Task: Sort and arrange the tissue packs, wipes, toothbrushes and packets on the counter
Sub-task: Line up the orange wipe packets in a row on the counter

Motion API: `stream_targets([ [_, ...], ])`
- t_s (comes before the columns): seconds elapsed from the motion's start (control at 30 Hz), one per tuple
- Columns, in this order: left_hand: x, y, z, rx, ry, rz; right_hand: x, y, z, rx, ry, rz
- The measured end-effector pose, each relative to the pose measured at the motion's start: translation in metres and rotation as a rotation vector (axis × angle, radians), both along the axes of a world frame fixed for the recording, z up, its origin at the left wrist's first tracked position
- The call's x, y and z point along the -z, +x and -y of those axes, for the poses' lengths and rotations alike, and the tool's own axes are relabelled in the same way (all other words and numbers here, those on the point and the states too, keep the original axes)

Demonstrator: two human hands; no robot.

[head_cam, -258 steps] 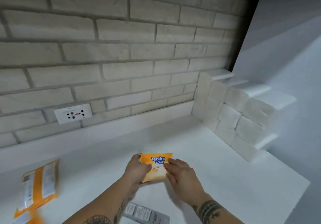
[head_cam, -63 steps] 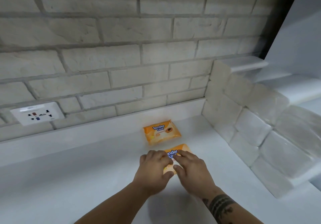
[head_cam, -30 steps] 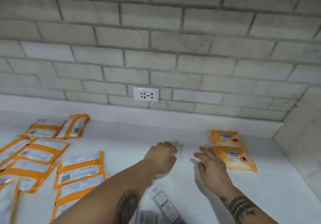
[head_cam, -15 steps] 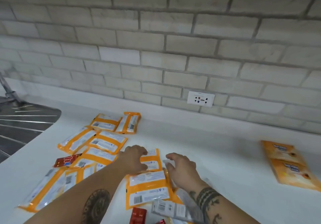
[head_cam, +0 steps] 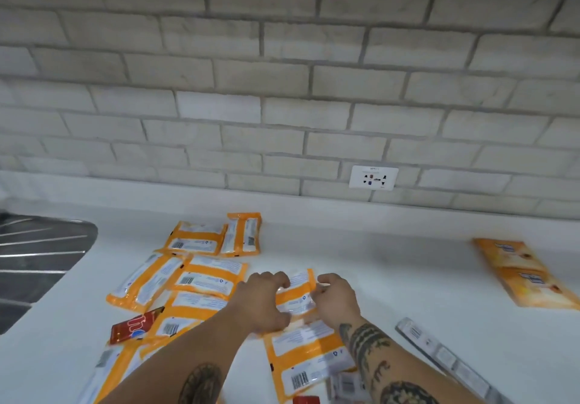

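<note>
Bare tabletop [head_cam: 392, 278] lies open between the scattered packs [head_cam: 204, 281] at left and the two sorted packs [head_cam: 521, 273] near the right edge. Since half a second ago, the left hand [head_cam: 263, 301] and right hand [head_cam: 337, 300] have curled their fingers round one orange pack [head_cam: 296, 297] at the pile's right side. The forearms hide packs beneath, and a blurred toothbrush pack [head_cam: 445, 356] is cut off at the bottom.

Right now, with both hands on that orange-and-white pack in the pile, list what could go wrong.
1. The left hand and right hand pinch the orange-and-white plastic pack, which seems to overlap a larger orange pack nearer the person; lifting may drag that askew.
2. Carrying it right toward the two lined-up orange packs could sweep the forearm into the long grey toothbrush pack lying between.
</note>
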State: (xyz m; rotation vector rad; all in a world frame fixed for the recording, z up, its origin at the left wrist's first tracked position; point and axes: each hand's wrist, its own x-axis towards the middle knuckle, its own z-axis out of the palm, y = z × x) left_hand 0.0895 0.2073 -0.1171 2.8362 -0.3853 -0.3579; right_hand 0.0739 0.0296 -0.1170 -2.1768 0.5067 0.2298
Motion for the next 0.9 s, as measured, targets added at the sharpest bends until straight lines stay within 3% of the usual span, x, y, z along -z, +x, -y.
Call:
stream_targets([
  [0.17, -0.016, 0.017, 0.006, 0.006, -0.205, 0.001, -0.022, 0.0, 0.015, 0.149, 0.278, 0.172],
  [0.4, -0.052, 0.033, 0.02, -0.094, -0.621, -0.233, -0.054, -0.014, 0.046, 0.008, 0.504, 0.344],
  [0.53, -0.062, 0.03, 0.029, -0.144, -0.808, -0.633, -0.055, -0.027, 0.069, -0.198, 0.358, 0.373],
  [0.67, -0.064, 0.027, 0.043, -0.137, -0.884, -1.013, -0.064, -0.035, 0.085, -0.14, 0.356, 0.43],
  [0.83, -0.073, 0.019, 0.079, -0.115, -1.139, -1.046, -0.072, -0.055, 0.107, 0.069, 0.404, 0.451],
  [0.9, -0.077, 0.015, 0.095, -0.032, -1.119, -0.971, -0.069, -0.065, 0.12, 0.168, 0.365, 0.435],
])
